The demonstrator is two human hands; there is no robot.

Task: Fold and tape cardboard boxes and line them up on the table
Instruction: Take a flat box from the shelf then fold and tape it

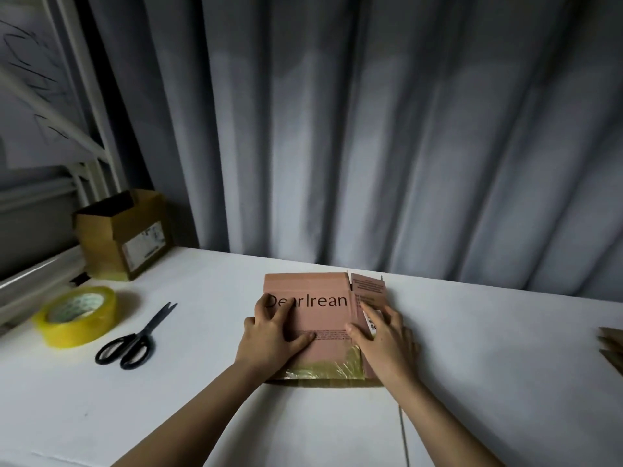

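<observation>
Seemingly the job is at an early stage. Near the middle of the frame a flat pink box [320, 318] printed with "DearIrean" lies on the white desk [202, 382], still collapsed, with yellowish tape [323, 367] already stuck across its near edge. The left hand [273, 332] presses flat on the box's left part, fingers [279, 306] spread and fairly straight over the printed word, thumb lying along the lower line of small print. The right hand [384, 335] rests on the box's right side, fingers straight and close together over a narrow flap [368, 291] with a label; neither hand grips anything.

At the left of the frame a roll of yellow tape [77, 316] sits beside black scissors [136, 340], both apart from the box and within reach. In the upper left, at the desk's far corner, stands a brown box [123, 234], already set up with its top flaps open. At the right edge, a few brown cardboard pieces [612, 345] poke into view, probably more boxes waiting.

Judging by this, one box stands built, the pink one is partly taped but not yet shaped, and the lining up is barely begun.
</observation>
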